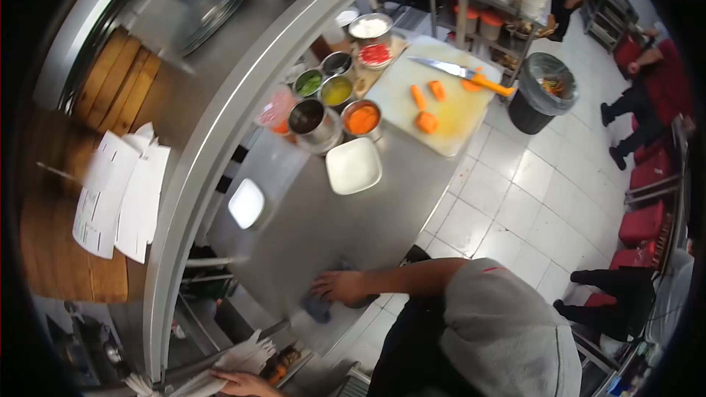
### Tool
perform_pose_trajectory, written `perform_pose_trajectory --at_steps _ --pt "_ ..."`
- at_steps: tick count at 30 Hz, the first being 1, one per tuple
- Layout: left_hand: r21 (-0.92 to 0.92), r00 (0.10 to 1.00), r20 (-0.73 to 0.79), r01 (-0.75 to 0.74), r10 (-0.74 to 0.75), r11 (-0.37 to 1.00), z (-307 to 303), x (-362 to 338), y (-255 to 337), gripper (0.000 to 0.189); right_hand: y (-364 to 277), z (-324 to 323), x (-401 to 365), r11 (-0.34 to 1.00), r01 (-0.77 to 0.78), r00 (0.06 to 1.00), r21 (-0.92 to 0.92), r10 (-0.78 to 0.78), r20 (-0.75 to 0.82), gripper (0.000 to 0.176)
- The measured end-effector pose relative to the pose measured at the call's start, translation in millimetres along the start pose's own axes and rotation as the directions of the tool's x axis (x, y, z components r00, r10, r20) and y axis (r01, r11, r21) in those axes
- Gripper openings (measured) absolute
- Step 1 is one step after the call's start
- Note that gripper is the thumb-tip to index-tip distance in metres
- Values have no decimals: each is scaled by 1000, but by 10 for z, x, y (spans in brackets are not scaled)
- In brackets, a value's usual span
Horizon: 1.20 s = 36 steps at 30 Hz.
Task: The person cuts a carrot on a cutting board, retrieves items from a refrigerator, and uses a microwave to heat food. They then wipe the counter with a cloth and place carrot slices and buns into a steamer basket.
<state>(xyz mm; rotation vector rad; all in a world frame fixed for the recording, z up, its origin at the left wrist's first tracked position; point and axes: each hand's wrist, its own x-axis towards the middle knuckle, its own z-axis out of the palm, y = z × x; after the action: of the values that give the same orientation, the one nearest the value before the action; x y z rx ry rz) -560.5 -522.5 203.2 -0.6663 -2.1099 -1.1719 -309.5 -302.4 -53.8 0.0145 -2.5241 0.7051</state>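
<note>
My right hand presses on a dark blue-grey cloth, flat against the steel counter near its lower end. At the bottom edge, my left hand is at a pale, crumpled bundle, its fingers curled at the lower side. Farther up the counter are an empty white square bowl and a smaller white dish. A white cutting board carries carrot pieces and a knife with an orange handle.
Metal containers of food, one with sliced carrot, stand beside the board. A curved steel rail crosses at the left, with paper slips beyond it. A lined bin is on the tiled floor. Other people are at the right.
</note>
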Motion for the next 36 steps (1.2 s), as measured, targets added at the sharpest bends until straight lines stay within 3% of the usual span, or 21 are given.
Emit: perform_pose_trajectory --at_steps 1,4,6,7,9,10,12,13,15,17,20,21,23,25,27,28,29,31,34,35,36 --pt "135 933 -65 -344 354 929 72 61 -305 45 46 -286 -244 999 -45 999 30 45 29 37" --pt "-23 984 99 152 -149 988 34 -335 -262 43 351 -1146 -1033 970 -240 971 -30 239 -22 37" --pt "80 974 102 193 -201 978 4 -613 112 43 649 -1482 -1555 936 -350 918 -23 338 -206 37" --pt "-95 999 -4 -47 46 994 100 -729 0 42 733 -1658 -1718 921 -386 883 -43 356 -307 32" --pt "-144 980 181 110 -84 983 68 -922 -22 40 670 -1923 -1927 817 -563 800 -122 502 -329 21" --pt "-312 984 177 75 -19 947 104 -1000 139 41 599 -2043 -1915 824 -565 780 -38 518 -352 20" --pt "-343 965 252 14 78 939 -25 -1111 499 43 342 -2102 -1678 817 -574 737 56 545 -401 20" --pt "-409 978 207 115 -30 905 20 -1210 516 43 206 -2107 -1506 778 -609 657 155 605 -450 19" --pt "-462 919 373 303 -127 833 -92 -1211 666 26 -5 -2141 -1121 786 -580 658 212 606 -447 23" --pt "-613 949 288 284 -126 738 -103 -1289 866 20 -162 -2116 -711 869 -456 671 195 479 -566 25" --pt "-523 885 416 421 -209 741 -269 -1483 604 13 -291 -1843 -301 917 -394 808 57 375 -455 32" --pt "-621 872 412 481 -264 620 -276 -1558 506 13 -404 -1725 -230 927 -373 851 27 354 -387 34" --pt "-529 854 460 482 -242 698 -381 -1708 286 15 -691 -1465 -204 976 -216 912 6 203 -356 35" --pt "-372 799 499 547 -335 750 -436 -2147 68 19 -993 -1184 -354 984 -159 949 85 177 -262 35" --pt "-509 770 636 469 -51 722 -408 -2885 -627 23 -1067 -743 -694 953 -184 965 242 222 -140 32" --pt "-353 673 703 612 -231 708 -513 -3071 -453 21 -1128 -602 -910 928 -197 974 317 223 -47 32" --pt "-188 548 734 732 -402 655 -643 -3262 -217 20 -1140 -566 -1118 897 -216 975 386 215 45 31" --pt "-167 493 744 791 -451 589 -748 -3455 220 13 -1073 -835 -1448 851 -393 846 350 185 500 34" --pt "-95 462 805 720 -372 688 -410 -3704 301 29 -804 -1098 -2163 843 -472 805 258 293 515 37" --pt "-115 482 791 723 -377 682 -281 -3688 418 29 -759 -1279 -2391 830 -507 792 232 342 505 38" --pt "-196 654 741 429 -154 882 -97 -3600 594 36 -704 -1445 -2602 796 -569 754 208 404 518 37"
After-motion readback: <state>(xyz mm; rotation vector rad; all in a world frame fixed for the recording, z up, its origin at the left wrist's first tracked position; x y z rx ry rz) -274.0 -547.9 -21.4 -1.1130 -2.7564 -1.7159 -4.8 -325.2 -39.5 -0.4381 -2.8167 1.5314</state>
